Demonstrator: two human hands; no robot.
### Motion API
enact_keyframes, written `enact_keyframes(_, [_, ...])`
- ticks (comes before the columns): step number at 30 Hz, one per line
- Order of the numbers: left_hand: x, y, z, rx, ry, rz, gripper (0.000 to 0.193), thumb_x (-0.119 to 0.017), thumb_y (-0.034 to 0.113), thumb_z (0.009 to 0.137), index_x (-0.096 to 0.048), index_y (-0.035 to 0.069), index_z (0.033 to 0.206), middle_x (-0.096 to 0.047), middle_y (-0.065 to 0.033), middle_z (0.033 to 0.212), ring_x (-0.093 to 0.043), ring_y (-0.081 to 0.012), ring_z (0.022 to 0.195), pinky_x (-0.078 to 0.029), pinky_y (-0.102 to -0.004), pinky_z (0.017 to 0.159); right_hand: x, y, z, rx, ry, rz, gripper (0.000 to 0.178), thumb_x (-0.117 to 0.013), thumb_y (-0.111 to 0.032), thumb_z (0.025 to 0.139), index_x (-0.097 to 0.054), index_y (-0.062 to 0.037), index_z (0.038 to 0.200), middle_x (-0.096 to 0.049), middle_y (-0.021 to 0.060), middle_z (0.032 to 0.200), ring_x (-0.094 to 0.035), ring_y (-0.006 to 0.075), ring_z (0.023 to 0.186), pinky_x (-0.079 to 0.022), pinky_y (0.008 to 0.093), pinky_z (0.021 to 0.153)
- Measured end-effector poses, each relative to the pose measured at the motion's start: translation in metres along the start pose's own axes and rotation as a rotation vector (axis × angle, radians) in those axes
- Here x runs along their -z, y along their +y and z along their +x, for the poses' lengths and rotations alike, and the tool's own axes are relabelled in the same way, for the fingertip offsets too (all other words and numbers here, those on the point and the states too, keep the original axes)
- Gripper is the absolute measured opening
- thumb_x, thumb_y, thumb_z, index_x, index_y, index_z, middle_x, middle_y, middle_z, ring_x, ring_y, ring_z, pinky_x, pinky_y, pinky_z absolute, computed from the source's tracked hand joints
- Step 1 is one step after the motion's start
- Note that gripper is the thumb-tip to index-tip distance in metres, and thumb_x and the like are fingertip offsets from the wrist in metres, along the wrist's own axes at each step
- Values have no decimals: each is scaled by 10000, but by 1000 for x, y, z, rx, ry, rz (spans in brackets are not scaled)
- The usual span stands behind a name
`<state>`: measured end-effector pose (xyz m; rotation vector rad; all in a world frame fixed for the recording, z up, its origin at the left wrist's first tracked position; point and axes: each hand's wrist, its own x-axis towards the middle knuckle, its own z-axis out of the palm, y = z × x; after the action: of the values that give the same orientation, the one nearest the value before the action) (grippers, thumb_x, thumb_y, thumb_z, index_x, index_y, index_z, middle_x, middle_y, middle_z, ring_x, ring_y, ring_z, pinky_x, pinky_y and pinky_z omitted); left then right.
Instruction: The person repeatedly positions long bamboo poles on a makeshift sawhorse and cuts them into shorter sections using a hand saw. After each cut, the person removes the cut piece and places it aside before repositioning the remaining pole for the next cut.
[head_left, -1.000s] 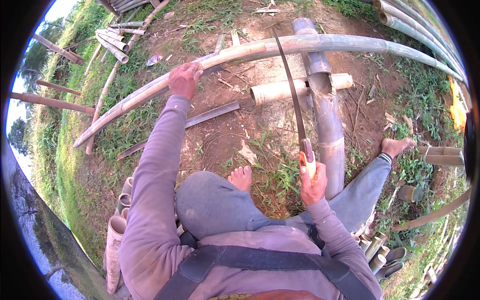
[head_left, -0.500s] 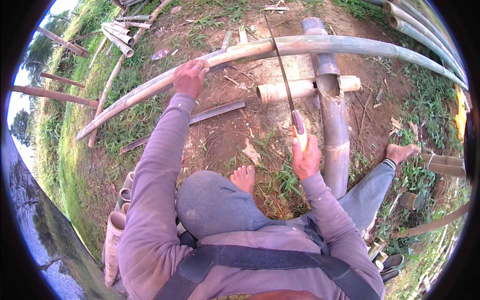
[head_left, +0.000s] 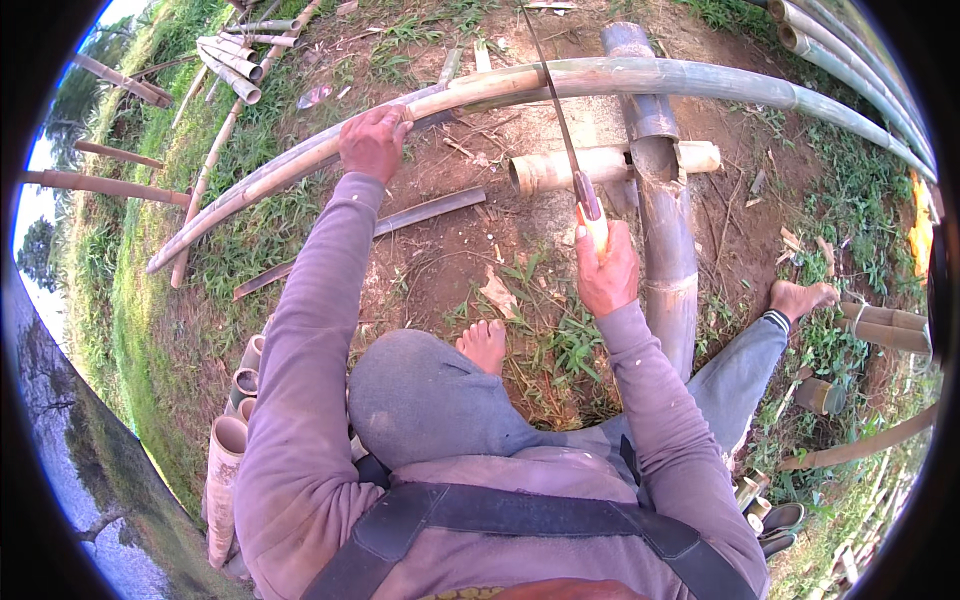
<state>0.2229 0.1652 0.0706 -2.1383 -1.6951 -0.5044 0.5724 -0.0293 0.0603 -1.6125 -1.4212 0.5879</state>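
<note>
Bamboo pole (head_left: 620,78), long, pale green-grey and smooth, lies across bare dirt and rests on a thicker grey bamboo trunk (head_left: 660,200). Left hand (head_left: 372,143) is wrapped around the pole where its skin looks split and yellowish. Right hand (head_left: 606,272) is closed on the pale wooden handle of a long thin blade (head_left: 553,95), whose edge meets the pole from above. A short cut bamboo section (head_left: 560,168) sits just beside the trunk
</note>
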Motion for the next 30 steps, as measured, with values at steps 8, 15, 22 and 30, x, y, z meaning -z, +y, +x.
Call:
enact_keyframes(8, [-5,-5,-3,-65,72,88,325,-781,364,910,-788,209,1195,-780,0,1154,-702,-211,1093,-483,-378,1032,6,18,-65,-84,-40,56,298,-699,-242,1001,-570,-7,1132,-671,249,865,-683,449,778,-523,507,701])
enact_keyframes(15, [-8,15,-103,-84,45,-69,329,-792,316,894,-769,198,1200,-752,23,1161,-678,-189,1138,-407,-454,1105,18,10,-7,-175,-4,369,207,-660,-227,1071,-576,-39,1092,-640,2,863,-575,40,763,-498,215,677])
enact_keyframes(22, [2,10,-110,-88,10,-158,742,-880,437,785,-611,216,1440,-608,-96,1396,-541,-312,1327,-367,-502,1150,81,-9,-56,-251,124,621,245,-687,-103,1023,-544,-15,1202,-648,61,1065,-587,82,902,-499,250,754])
enact_keyframes(30, [1,-26,41,104,-532,135,921,-897,387,753,-449,214,1539,-637,-150,1370,-590,-344,1319,-450,-500,1135,115,-12,-101,-178,160,588,330,-662,-11,957,-509,-5,1249,-618,58,1046,-601,106,929,-506,270,863])
